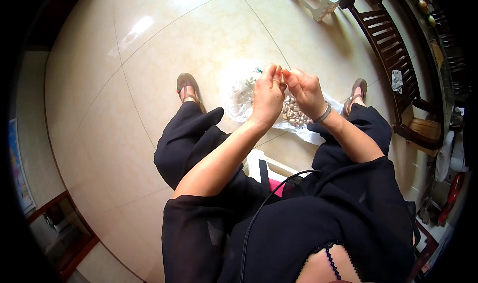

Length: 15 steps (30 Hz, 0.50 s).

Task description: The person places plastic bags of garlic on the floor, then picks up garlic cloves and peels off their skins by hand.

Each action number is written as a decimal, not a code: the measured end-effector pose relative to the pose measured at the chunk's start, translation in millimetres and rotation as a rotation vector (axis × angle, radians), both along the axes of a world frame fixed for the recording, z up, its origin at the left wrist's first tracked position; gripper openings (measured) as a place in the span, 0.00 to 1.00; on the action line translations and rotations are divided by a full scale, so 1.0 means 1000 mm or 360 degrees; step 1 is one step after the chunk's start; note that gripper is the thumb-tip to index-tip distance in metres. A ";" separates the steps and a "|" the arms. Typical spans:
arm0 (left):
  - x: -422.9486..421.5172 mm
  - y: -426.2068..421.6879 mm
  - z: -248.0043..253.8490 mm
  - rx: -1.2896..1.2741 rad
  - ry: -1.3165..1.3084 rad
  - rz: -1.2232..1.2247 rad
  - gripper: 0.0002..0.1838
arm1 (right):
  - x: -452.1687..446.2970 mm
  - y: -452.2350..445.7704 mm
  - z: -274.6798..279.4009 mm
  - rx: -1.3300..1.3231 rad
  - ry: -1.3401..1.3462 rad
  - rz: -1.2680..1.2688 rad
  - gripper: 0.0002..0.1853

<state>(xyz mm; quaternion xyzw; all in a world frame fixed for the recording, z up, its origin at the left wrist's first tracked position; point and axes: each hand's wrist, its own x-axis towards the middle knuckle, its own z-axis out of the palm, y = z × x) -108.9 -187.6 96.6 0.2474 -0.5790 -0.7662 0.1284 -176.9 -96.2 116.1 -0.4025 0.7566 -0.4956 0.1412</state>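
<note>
My left hand (269, 94) and my right hand (304, 91) are raised close together, fingertips nearly meeting. Both have their fingers closed in a pinch; whatever lies between the fingertips is too small to name. Beneath them a white plastic bag (234, 94) is spread on the floor. Many small pale and brown pieces, like shells or nuts, form a pile (294, 114) on its right part, below my right hand. Something green shows at the bag's upper edge. A grey band circles my right wrist.
Tiled floor (149, 49) surrounds the bag. A white stool (316, 1) stands at the upper right, beside a dark wooden slatted chair (386, 39). My shoes flank the bag. Part of a white and pink seat (259, 162) shows between my legs.
</note>
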 end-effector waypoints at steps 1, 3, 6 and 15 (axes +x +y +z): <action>0.000 0.000 0.000 0.0074 0.0022 -0.0023 0.09 | -0.001 0.000 0.000 -0.0022 0.0024 0.0020 0.14; 0.000 -0.001 0.003 0.0148 0.0044 -0.0049 0.09 | -0.001 0.001 0.000 -0.0044 0.0047 0.0039 0.14; 0.003 -0.004 0.012 0.0497 0.0032 -0.0095 0.09 | -0.001 0.001 -0.002 -0.0143 -0.0121 0.0068 0.15; 0.001 -0.005 0.008 0.0568 0.0083 -0.0094 0.10 | -0.009 0.005 -0.015 -0.0409 -0.1568 0.0188 0.17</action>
